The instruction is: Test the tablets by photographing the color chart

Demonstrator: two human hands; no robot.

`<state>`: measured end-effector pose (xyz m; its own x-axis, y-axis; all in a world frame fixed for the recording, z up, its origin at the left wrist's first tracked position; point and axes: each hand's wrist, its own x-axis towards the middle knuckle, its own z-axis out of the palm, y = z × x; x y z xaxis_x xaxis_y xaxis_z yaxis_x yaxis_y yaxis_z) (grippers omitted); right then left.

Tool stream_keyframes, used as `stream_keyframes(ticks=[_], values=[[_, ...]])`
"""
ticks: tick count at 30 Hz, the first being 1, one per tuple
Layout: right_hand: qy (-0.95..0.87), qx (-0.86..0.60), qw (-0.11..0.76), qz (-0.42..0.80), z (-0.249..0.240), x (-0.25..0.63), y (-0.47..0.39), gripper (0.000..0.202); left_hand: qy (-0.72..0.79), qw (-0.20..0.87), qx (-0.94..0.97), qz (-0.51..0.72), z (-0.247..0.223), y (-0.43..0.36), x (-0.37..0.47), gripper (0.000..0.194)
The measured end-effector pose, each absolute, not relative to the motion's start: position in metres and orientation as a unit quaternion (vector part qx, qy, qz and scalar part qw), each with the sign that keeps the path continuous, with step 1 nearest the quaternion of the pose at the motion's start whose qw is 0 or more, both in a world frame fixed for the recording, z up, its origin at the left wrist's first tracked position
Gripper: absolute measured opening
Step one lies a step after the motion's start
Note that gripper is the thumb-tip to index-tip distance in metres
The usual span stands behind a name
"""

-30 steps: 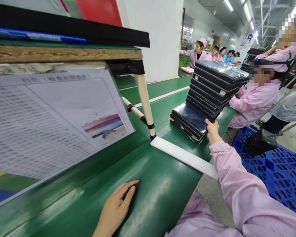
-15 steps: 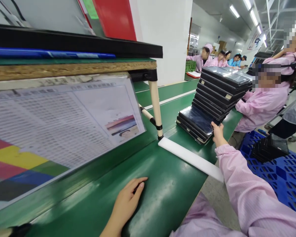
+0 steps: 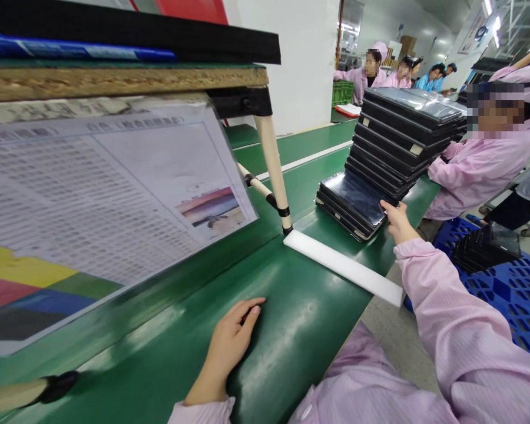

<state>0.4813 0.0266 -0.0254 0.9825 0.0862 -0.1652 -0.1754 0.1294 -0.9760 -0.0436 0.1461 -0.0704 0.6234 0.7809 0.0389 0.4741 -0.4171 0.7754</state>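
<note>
Fingers [image 3: 388, 208] of our R hand [image 3: 401, 224] at low stack [image 3: 338, 218] top panel [image 3: 357, 193], beyond white strip [image 3: 344, 265]: thumb on edge, rest hidden, can't tell grip | our L hand [image 3: 232, 340] nearside, part-open, empty | pinch rim, keep lvl

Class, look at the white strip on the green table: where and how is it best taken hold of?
Probably by the overhanging end of the white strip, coming from the person's side, thumb above and fingers beneath. The strip is long, narrow and flat; that end juts past the near edge of the green table, leaving its underside free, while the far end lies close by the stand's leg.
</note>
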Motion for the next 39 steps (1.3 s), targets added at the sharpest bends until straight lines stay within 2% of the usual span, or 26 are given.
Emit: stream_keyframes(ticks=[8, 18, 20, 24, 26, 32, 39], values=[[0.054, -0.674, 0.728, 0.11, -0.016, 0.473, 0.023, 0.064, 0.388, 0.389, 0.811, 0.2, -0.069, 0.145, -0.044, 0.045], [0.025, -0.671, 0.74, 0.047, -0.031, 0.476, 0.019, 0.061, 0.373, 0.394, 0.816, 0.199, -0.073, 0.144, -0.046, 0.043], [0.019, -0.662, 0.748, 0.037, -0.031, 0.48, 0.022, 0.054, 0.372, 0.388, 0.819, 0.2, -0.073, 0.145, -0.045, 0.043], [0.005, -0.649, 0.76, 0.037, -0.025, 0.489, 0.028, 0.023, 0.371, 0.398, 0.815, 0.199, -0.07, 0.145, -0.044, 0.043], [0.005, -0.646, 0.763, 0.034, -0.024, 0.493, 0.031, 0.016, 0.371, 0.406, 0.812, 0.197, -0.069, 0.144, -0.044, 0.043], [0.008, -0.649, 0.76, 0.019, -0.034, 0.502, 0.036, 0.025, 0.372, 0.395, 0.817, 0.195, -0.068, 0.143, -0.045, 0.042], [0.012, -0.648, 0.762, 0.02, -0.045, 0.509, 0.031, 0.023, 0.374, 0.403, 0.815, 0.184, -0.066, 0.142, -0.044, 0.044]])
